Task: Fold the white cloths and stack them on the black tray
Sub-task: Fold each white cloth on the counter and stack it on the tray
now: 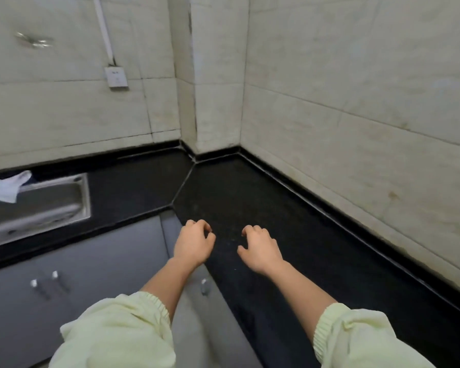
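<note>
Both hands are out in front, over the near edge of the black desk [250,197] where it turns the corner; the left hand [193,244] hangs right at the desk's front edge, fingers loosely curled downward, thumb close to the forefinger, nothing in its grasp; the right hand [260,248] sits just beside it, further onto the dark surface, fingers bent the same loose way, thumb stuck out toward the left hand, and it too holds nothing. Whether the fingertips touch the desk or hover just above it, I cannot tell. Pale yellow-green sleeves [122,330] are pushed up on both forearms.

And the cloth? A white cloth [7,185] lies crumpled at the far left, draped over the back rim of the steel sink [51,205], well apart from both hands; only part of it shows at the picture's edge.

Behind the desk, pale tiled walls [356,88] meet in the corner; a white socket [116,78] is fixed to the left wall, with a white conduit running up from it. Below the desk, grey cabinet doors [77,288] with small metal knobs [34,283].
</note>
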`<state>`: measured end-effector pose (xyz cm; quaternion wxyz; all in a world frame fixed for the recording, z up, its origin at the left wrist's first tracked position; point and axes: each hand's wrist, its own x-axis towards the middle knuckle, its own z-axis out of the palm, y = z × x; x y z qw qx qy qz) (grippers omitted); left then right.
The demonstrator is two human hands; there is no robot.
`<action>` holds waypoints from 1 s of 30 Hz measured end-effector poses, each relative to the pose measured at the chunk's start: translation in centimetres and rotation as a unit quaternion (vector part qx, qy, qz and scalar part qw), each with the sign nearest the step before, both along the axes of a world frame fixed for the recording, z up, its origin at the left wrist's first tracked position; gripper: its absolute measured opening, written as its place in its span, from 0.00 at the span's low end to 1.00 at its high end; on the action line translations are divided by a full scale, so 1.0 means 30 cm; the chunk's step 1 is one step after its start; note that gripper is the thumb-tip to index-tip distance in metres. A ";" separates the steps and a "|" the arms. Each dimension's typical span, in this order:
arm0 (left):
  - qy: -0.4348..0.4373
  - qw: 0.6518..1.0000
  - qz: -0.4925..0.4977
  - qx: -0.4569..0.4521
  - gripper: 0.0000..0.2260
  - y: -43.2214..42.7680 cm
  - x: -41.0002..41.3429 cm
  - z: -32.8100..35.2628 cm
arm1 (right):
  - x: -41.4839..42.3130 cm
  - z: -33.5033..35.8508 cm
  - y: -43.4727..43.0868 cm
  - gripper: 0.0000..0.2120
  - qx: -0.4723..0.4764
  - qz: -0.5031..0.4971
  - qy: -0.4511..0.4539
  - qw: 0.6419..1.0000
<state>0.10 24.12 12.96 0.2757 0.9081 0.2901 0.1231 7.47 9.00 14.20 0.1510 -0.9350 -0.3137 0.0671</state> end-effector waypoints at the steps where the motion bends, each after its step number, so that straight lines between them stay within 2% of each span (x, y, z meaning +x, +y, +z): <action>1: 0.003 1.000 0.012 0.001 0.10 0.065 -0.005 -0.004 | 0.017 -0.001 0.074 0.19 0.000 0.018 -0.001 1.000; 6: 0.022 0.995 0.095 0.007 0.14 0.383 -0.019 -0.029 | 0.096 -0.018 0.434 0.18 0.005 0.111 -0.002 0.994; 10: 0.022 0.986 0.165 0.011 0.14 0.590 -0.023 -0.022 | 0.163 -0.016 0.701 0.19 -0.010 0.172 -0.004 0.985; 20: 0.017 0.949 0.315 0.016 0.16 0.958 -0.111 -0.014 | 0.158 -0.018 1.233 0.25 -0.037 0.302 -0.014 0.953; 30: 0.043 0.929 0.367 0.018 0.18 1.398 -0.183 -0.087 | 0.071 -0.065 1.751 0.24 -0.073 0.361 -0.024 0.929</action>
